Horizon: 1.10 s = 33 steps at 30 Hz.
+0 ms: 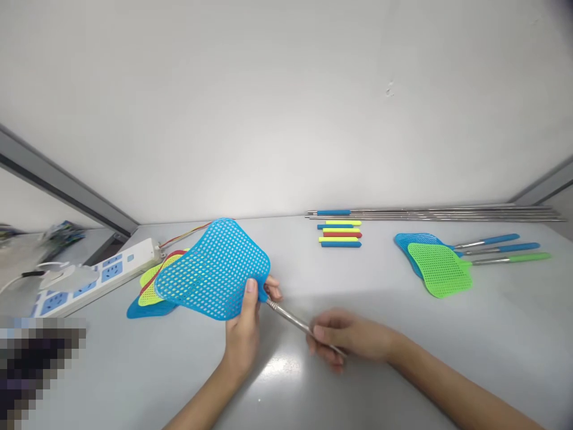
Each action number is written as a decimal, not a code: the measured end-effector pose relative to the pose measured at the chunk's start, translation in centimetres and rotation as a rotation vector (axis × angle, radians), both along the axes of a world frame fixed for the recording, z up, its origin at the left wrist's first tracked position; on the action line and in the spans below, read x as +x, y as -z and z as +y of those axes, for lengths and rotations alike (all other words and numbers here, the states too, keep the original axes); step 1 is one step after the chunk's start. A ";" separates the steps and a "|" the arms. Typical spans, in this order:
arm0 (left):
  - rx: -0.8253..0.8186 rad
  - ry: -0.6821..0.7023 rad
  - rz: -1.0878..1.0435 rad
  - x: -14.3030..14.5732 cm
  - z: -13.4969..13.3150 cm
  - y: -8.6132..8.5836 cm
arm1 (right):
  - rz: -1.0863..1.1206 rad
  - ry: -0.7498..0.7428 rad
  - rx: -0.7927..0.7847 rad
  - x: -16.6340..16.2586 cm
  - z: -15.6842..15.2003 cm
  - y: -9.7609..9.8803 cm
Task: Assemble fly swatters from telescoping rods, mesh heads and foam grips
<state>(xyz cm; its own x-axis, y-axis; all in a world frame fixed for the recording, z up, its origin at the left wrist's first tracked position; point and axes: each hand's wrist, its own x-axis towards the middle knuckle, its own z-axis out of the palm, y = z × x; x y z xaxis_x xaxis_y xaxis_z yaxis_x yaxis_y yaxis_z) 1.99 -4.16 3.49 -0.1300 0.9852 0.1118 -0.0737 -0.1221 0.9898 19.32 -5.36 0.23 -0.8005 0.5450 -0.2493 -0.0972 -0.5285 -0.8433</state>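
Note:
My left hand (245,325) pinches the narrow neck of a blue mesh swatter head (215,269), holding it tilted above the table. A thin metal rod (293,318) runs from that neck down to the right. My right hand (344,339) is closed round the rod's lower end. Under the raised head lies a loose pile of swatter heads (150,292) in yellow-green, red and blue.
Three finished swatters (441,267) with blue and green handles lie at the right. Coloured handle grips (341,233) sit mid-table, with long metal rods (439,214) along the wall. A white power strip (96,276) lies at the left on the grey table (403,358).

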 end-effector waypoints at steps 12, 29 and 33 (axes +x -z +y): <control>-0.183 0.141 -0.027 0.9 0.3 0.8 | 0.043 0.016 -0.355 -1.6 -2.1 -0.1; -0.217 0.265 -0.152 1.8 -0.8 1.5 | 0.175 -0.095 -0.414 -1.0 -2.0 1.4; -0.207 0.256 -0.154 2.0 -0.9 1.7 | 0.208 -0.106 -0.434 -0.8 -2.0 1.5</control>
